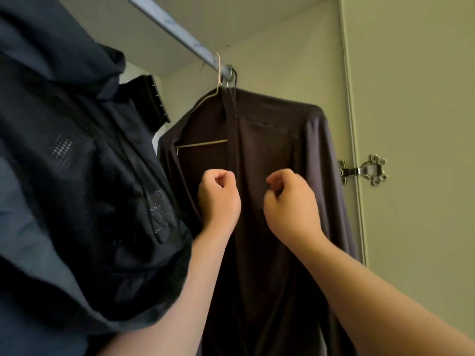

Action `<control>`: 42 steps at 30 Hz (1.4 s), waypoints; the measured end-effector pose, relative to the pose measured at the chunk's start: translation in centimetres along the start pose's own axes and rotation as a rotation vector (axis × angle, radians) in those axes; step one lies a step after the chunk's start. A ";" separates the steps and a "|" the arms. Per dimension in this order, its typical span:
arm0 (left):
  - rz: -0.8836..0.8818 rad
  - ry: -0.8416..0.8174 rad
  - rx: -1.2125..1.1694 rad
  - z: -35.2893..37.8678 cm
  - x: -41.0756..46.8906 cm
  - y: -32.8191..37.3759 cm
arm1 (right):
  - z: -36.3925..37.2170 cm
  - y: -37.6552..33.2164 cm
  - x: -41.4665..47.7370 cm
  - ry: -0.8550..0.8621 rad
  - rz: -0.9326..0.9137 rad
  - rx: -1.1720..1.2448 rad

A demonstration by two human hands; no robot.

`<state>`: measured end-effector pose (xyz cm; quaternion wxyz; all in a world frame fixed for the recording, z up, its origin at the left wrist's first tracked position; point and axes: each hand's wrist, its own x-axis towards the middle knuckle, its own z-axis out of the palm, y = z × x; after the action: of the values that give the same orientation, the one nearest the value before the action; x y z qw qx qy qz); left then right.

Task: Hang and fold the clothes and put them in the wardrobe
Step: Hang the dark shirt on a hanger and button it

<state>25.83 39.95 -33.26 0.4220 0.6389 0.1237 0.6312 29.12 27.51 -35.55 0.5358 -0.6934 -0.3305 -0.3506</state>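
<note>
A dark purple-brown cardigan [277,150] hangs open-fronted on a thin beige hanger [203,143], which is hooked over the metal wardrobe rail [185,38]. A second, dark hook sits next to it on the rail. My left hand [218,199] is raised in front of the cardigan's left front edge, fingers curled into the palm. My right hand [290,204] is level with it over the cardigan's middle, fingers also curled. No cloth shows inside either hand.
A dark navy jacket with mesh lining [77,176] hangs close on the left and fills that side. Behind it is a black ribbed item [151,98]. The wardrobe's side wall and a metal door hinge [365,170] are on the right.
</note>
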 end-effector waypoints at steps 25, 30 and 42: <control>-0.188 -0.169 0.040 4.8 9.2 11.1 | -8.6 2.2 8.7 0.050 0.026 -0.181; 0.101 -0.174 0.212 6.0 9.3 12.3 | -9.4 3.6 8.5 -0.023 0.171 -0.139; 0.255 -0.341 0.146 6.1 11.4 13.2 | -10.9 1.2 10.0 -0.002 0.238 -0.205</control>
<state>28.45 37.38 -15.18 0.3062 0.7758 0.0142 0.5515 34.00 17.50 -25.81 0.4998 -0.7789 -0.2091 -0.3159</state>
